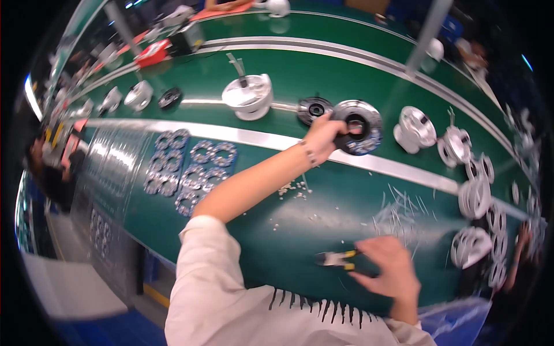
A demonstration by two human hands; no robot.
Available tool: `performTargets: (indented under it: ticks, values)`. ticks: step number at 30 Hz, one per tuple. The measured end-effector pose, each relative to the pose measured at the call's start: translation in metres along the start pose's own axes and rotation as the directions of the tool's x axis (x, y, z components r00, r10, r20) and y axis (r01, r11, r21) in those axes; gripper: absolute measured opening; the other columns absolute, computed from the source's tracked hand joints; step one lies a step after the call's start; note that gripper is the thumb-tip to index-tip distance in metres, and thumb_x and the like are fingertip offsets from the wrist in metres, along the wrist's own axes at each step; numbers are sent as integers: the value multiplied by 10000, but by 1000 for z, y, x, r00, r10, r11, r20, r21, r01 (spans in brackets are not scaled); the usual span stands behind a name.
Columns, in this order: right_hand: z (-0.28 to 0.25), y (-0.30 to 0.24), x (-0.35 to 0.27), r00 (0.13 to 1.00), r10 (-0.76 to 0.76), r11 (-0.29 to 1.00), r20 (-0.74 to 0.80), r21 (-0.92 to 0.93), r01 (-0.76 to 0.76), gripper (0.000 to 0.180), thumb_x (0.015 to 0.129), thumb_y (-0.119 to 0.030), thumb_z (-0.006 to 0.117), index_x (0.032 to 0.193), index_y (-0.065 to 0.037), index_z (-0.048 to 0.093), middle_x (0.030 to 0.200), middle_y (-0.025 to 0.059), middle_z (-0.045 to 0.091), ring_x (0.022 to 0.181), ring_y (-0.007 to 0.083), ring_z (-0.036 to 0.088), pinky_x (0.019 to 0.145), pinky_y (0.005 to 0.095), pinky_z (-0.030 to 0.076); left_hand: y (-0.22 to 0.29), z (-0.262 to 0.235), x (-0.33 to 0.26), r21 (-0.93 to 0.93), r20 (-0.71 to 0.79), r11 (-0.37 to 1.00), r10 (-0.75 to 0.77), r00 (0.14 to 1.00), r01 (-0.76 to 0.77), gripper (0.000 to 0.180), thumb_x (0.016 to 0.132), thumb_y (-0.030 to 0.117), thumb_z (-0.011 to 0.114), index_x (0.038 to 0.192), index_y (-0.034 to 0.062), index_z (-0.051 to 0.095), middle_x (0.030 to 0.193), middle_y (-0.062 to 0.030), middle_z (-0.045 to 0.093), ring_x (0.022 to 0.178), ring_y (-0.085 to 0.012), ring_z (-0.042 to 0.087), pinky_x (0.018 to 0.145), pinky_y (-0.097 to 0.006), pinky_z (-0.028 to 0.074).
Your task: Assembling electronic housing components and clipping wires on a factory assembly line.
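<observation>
Gripped by the left hand (pixel 323 137), a round black disc with a hollow center (pixel 372 120) hangs over a pale straight-edged rail (pixel 404 175). A second black disc (pixel 315 108) and glossy white rounded housings (pixel 416 130) flank it. Thin translucent strips (pixel 398 213) litter the smooth green tabletop (pixel 288 245) before yellow-handled pliers (pixel 333 259); the blurred right hand (pixel 388 266) curves around them, its grip impossible to tell.

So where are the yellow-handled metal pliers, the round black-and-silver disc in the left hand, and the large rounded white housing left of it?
Yellow-handled pliers (pixel 333 259): head view, on the metal nose.
Black-and-silver disc (pixel 374 124): head view, right side of its ring.
White housing (pixel 248 102): head view, rounded side.
</observation>
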State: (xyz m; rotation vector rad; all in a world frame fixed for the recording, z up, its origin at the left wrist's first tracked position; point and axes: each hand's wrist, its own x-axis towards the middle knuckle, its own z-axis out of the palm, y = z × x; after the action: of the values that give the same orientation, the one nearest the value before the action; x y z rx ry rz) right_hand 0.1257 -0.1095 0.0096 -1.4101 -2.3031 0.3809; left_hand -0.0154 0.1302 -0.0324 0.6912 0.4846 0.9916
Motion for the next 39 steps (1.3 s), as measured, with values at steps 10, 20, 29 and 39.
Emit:
performTargets:
  ticks: [10, 20, 29, 39]
  values:
    - [88, -8, -54, 987, -20, 997, -161, 69, 32, 508, 615, -360, 691, 999, -55, 558, 1113, 111, 511, 1038, 293, 464, 934, 471, 316, -42, 22, -53, -193, 122, 952, -217, 969, 237, 267, 828, 148, 491, 1064, 25, 513, 1060, -100, 556, 987, -214, 517, 876, -373, 400]
    - [-52, 155, -195, -60, 318, 237, -946, 140, -961, 344, 650, -247, 682, 926, -52, 614, 946, 123, 595, 894, 296, 534, 784, 374, 419, -59, 43, -97, -194, 145, 959, -178, 973, 205, 326, 840, 97, 439, 1149, -6, 422, 1105, -124, 529, 985, -209, 542, 860, -401, 440]
    - [-56, 186, -219, -6, 491, 346, -871, 201, -916, 190, 658, -227, 664, 776, -78, 673, 703, 133, 627, 679, 268, 621, 651, 339, 480, -58, 45, -132, -111, 205, 966, -207, 957, 233, 293, 853, 126, 424, 1098, -32, 457, 1062, -132, 559, 972, -212, 553, 834, -393, 454]
    - [-22, 14, -111, 515, 308, 597, -800, -259, -759, 200, 642, -188, 616, 574, -28, 517, 560, 143, 535, 561, 306, 535, 543, 382, 413, -30, 52, -147, -266, 277, 964, 69, 958, 7, 262, 809, 84, 479, 1060, 11, 493, 913, -78, 583, 843, -179, 568, 746, -338, 483]
